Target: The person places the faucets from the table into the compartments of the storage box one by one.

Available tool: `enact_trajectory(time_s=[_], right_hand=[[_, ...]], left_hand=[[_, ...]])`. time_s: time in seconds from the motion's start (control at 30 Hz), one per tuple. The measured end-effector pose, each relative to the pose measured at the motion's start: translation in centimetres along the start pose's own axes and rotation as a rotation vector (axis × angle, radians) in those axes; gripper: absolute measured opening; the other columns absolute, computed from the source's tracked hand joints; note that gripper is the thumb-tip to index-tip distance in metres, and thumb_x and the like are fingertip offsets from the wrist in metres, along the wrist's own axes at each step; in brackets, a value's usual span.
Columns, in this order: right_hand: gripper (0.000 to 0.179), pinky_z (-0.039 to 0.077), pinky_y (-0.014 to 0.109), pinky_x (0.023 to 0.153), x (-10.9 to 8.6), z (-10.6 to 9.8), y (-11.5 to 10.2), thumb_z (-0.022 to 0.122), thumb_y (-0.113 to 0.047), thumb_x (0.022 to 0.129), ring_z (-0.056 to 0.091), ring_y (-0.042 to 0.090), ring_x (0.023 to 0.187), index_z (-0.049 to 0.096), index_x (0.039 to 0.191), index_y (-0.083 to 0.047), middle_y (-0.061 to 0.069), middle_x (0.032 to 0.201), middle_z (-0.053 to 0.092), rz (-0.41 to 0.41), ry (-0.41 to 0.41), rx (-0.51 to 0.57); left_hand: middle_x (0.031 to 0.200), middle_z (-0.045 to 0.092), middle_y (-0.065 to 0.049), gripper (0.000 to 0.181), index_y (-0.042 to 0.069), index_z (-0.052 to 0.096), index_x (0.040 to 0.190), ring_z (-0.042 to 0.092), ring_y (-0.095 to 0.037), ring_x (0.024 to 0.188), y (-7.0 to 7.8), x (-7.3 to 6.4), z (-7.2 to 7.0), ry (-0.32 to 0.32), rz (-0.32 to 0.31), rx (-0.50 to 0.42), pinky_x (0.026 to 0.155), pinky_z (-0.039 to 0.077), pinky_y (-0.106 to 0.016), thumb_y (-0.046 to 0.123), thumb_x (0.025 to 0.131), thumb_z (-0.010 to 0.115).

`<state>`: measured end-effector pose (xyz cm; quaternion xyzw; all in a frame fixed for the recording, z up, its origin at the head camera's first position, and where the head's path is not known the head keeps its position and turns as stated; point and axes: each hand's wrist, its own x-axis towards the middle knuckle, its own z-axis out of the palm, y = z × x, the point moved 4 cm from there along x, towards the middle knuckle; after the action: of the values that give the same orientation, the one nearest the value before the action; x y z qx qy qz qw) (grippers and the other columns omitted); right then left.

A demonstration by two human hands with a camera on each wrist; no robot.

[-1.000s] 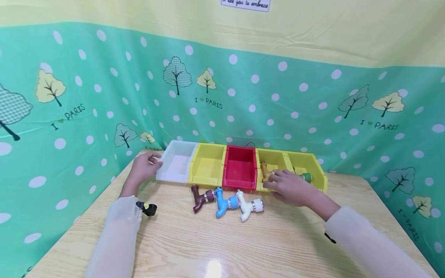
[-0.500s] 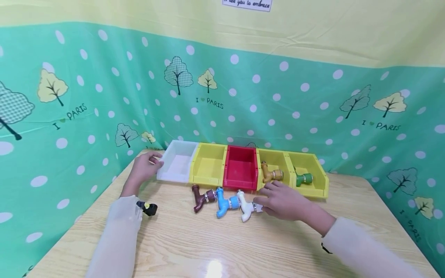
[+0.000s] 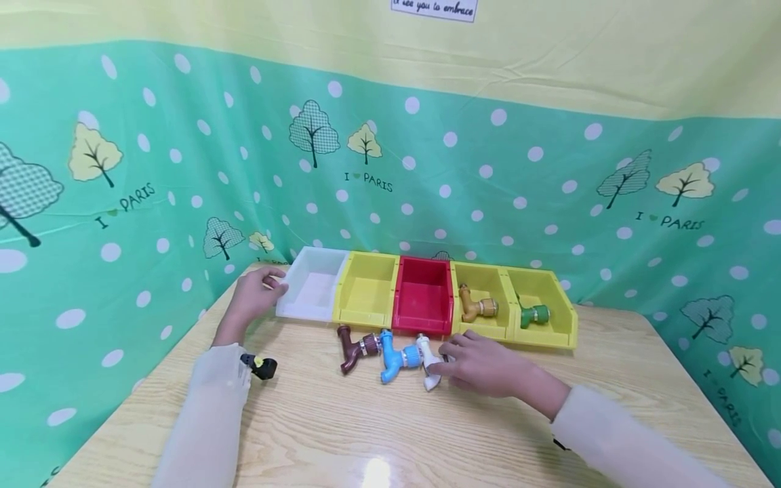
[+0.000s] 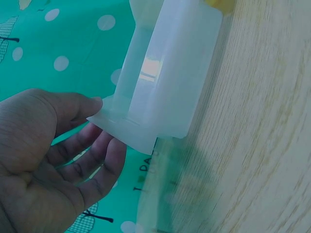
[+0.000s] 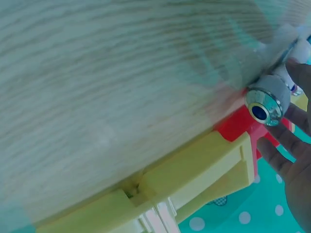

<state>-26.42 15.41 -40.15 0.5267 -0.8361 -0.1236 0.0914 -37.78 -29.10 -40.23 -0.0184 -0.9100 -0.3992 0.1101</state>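
Note:
My left hand [image 3: 255,297] pinches the side edge of the white bin [image 3: 312,298], thumb on one face and fingers on the other, as the left wrist view [image 4: 160,87] shows. At the white tap [image 3: 429,366], my right hand [image 3: 482,364] has its thumb and fingers on either side of the handle end; the right wrist view shows the tap's chrome-ringed handle [image 5: 267,99] between them. Left of it on the table lie a blue tap [image 3: 393,356] and a maroon tap [image 3: 352,349]. The hand hides part of the white tap.
The bins stand in a row: yellow bin [image 3: 366,288], red bin [image 3: 422,298], then two yellow bins at right, one with an orange-brown tap [image 3: 476,303], the other with a green tap [image 3: 533,314]. A patterned curtain [image 3: 427,169] hangs behind. Wooden table [image 3: 317,427] lies in front.
My right hand has moved left and toward me, from the orange-brown tap in its yellow bin to the white tap on the table. My left hand stays at the white bin.

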Motion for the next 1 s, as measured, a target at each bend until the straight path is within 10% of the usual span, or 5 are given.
enact_trajectory(time_s=[1.0], right_hand=[[0.033,0.048,0.042,0.09,0.35,0.5,-0.01,0.07,-0.023,0.093,0.048,0.014,0.095,0.068,0.123,-0.036,-0.004,0.106,0.055,0.012,-0.041,0.233]], left_hand=[[0.106,0.063,-0.02,0.033,-0.002,0.063,0.127,0.066,-0.027,0.081,0.14,-0.02,-0.07,-0.007,0.003,-0.002,0.07,0.057,-0.035,0.017,0.101,0.065]])
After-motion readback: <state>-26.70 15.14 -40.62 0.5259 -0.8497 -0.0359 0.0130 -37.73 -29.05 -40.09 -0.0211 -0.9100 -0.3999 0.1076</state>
